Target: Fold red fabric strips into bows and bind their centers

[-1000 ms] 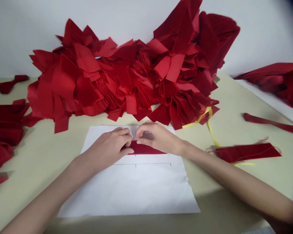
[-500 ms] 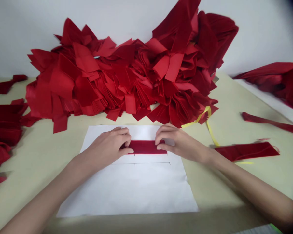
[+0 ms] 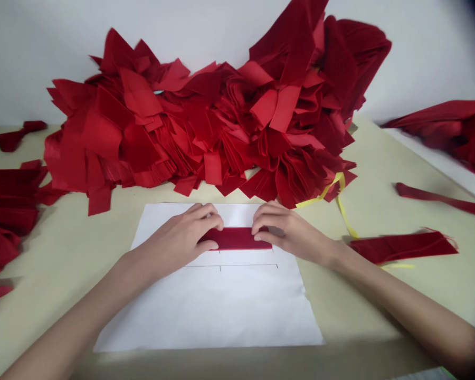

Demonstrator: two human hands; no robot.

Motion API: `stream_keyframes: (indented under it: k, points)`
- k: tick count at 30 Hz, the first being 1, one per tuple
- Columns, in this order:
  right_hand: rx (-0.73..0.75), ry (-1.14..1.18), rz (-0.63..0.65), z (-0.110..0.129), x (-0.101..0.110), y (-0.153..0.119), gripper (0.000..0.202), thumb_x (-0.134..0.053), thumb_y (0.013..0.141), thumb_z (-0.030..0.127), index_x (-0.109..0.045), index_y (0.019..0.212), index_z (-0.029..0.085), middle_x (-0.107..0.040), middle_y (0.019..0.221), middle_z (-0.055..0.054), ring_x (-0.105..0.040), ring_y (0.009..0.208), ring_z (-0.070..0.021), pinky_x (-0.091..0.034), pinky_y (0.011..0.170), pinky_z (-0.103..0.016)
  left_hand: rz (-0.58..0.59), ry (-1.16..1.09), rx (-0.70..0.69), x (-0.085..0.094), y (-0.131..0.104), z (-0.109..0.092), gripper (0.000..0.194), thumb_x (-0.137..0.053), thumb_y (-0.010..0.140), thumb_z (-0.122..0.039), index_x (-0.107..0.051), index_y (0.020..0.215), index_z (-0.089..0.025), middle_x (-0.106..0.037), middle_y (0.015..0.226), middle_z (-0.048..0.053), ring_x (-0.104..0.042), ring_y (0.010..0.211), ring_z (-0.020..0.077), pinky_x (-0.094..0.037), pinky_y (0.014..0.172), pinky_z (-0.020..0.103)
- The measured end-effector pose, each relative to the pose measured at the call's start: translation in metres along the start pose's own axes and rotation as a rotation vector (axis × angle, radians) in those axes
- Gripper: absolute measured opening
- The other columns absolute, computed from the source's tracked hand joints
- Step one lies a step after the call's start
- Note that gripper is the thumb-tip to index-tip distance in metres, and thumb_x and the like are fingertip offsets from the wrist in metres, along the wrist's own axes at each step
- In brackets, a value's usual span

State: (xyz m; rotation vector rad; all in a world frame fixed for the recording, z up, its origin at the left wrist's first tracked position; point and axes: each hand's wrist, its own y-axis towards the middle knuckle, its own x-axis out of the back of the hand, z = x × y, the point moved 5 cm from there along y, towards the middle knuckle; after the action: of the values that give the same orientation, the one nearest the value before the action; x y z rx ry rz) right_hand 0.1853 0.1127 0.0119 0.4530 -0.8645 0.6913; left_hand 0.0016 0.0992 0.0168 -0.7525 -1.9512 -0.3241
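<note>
A flat strip of red velvet-like fabric [image 3: 239, 238] lies across the upper part of a white paper sheet [image 3: 214, 311] marked with thin black ruled lines. My left hand [image 3: 193, 232] bends over the strip's left part, thumb on the near edge and fingers toward the far edge. At the other end, my right hand [image 3: 275, 227] has its fingers curled, with thumb and fingertips on the fabric. Both palms hide the strip's ends in part.
A big heap of red fabric pieces [image 3: 206, 126] stands against the wall behind the paper. More red cloth lies left [image 3: 8, 200] and far right [image 3: 455, 126]. A folded red strip [image 3: 404, 247] and a yellow ribbon [image 3: 342, 203] rest right of the paper.
My left fingers have slid slightly right along the far edge of the fabric, a little farther from the thumb. My right hand keeps its place on the strip. The whole view has shifted slightly.
</note>
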Motion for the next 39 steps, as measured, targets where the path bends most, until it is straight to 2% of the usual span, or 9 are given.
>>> stream_keyframes:
  k: [3, 11, 16, 22, 27, 32, 35, 39]
  points:
    - [0.023, 0.011, -0.002, 0.000, 0.000, -0.001, 0.010, -0.055, 0.085, 0.023, -0.063, 0.082, 0.021, -0.059, 0.087, -0.003, -0.052, 0.088, -0.0160, -0.040, 0.081, -0.032, 0.031, -0.043, -0.038, -0.003, 0.001, -0.001, 0.010, -0.046, 0.090, -0.023, -0.055, 0.093, -0.023, -0.054, 0.112, 0.001, -0.050, 0.101, 0.0184, -0.043, 0.078, 0.031]
    - [0.095, 0.029, -0.021, 0.011, 0.001, -0.002, 0.012, -0.056, 0.085, 0.030, -0.062, 0.087, 0.020, -0.060, 0.099, -0.005, -0.053, 0.097, -0.0173, -0.041, 0.088, -0.034, 0.045, -0.077, -0.042, -0.004, 0.002, -0.002, 0.008, -0.048, 0.089, -0.020, -0.056, 0.087, -0.021, -0.060, 0.103, 0.000, -0.052, 0.096, 0.0178, -0.043, 0.077, 0.031]
    - [0.162, -0.044, -0.007, 0.017, -0.009, -0.002, 0.010, -0.054, 0.086, 0.023, -0.063, 0.085, 0.018, -0.061, 0.100, -0.006, -0.050, 0.104, -0.0179, -0.039, 0.095, -0.035, 0.064, -0.129, -0.059, -0.001, 0.001, 0.002, 0.031, -0.034, 0.090, -0.009, -0.062, 0.093, -0.022, -0.061, 0.108, 0.000, -0.054, 0.097, 0.0165, -0.043, 0.081, 0.030]
    - [0.126, -0.023, 0.005, 0.014, -0.012, -0.001, 0.011, -0.053, 0.086, 0.020, -0.064, 0.084, 0.018, -0.060, 0.100, -0.006, -0.051, 0.100, -0.0170, -0.042, 0.092, -0.034, 0.148, -0.298, -0.112, 0.003, 0.002, 0.022, 0.051, -0.032, 0.082, 0.003, -0.064, 0.106, -0.028, -0.060, 0.120, -0.003, -0.055, 0.105, 0.0138, -0.045, 0.086, 0.027]
    - [0.110, 0.001, 0.008, 0.015, -0.012, 0.000, 0.012, -0.053, 0.086, 0.020, -0.064, 0.084, 0.018, -0.060, 0.099, -0.006, -0.051, 0.099, -0.0164, -0.043, 0.091, -0.033, 0.152, -0.382, -0.055, 0.003, 0.003, 0.031, 0.043, -0.035, 0.086, -0.005, -0.064, 0.106, -0.028, -0.064, 0.116, -0.003, -0.059, 0.100, 0.0141, -0.048, 0.081, 0.027]
    - [0.115, -0.007, -0.005, 0.015, -0.012, 0.000, 0.012, -0.053, 0.086, 0.021, -0.064, 0.083, 0.018, -0.060, 0.097, -0.005, -0.052, 0.098, -0.0157, -0.042, 0.091, -0.033, 0.076, -0.304, -0.080, 0.005, 0.005, 0.015, 0.022, -0.048, 0.087, -0.018, -0.069, 0.092, -0.024, -0.065, 0.107, -0.002, -0.059, 0.093, 0.0137, -0.046, 0.080, 0.026]
    - [0.122, -0.014, -0.007, 0.014, -0.012, -0.001, 0.012, -0.052, 0.087, 0.020, -0.064, 0.083, 0.018, -0.060, 0.097, -0.005, -0.052, 0.097, -0.0152, -0.042, 0.090, -0.033, 0.026, -0.235, -0.058, 0.003, 0.006, 0.007, 0.017, -0.052, 0.085, -0.017, -0.068, 0.081, -0.022, -0.065, 0.100, -0.001, -0.058, 0.085, 0.0137, -0.045, 0.075, 0.027]
    - [0.121, -0.028, 0.003, 0.014, -0.013, -0.001, 0.012, -0.053, 0.086, 0.021, -0.064, 0.083, 0.018, -0.060, 0.098, -0.005, -0.051, 0.099, -0.0156, -0.042, 0.091, -0.032, 0.001, -0.182, -0.037, 0.001, 0.006, 0.002, 0.010, -0.056, 0.083, -0.021, -0.065, 0.078, -0.021, -0.064, 0.094, -0.001, -0.056, 0.083, 0.0147, -0.044, 0.073, 0.029]
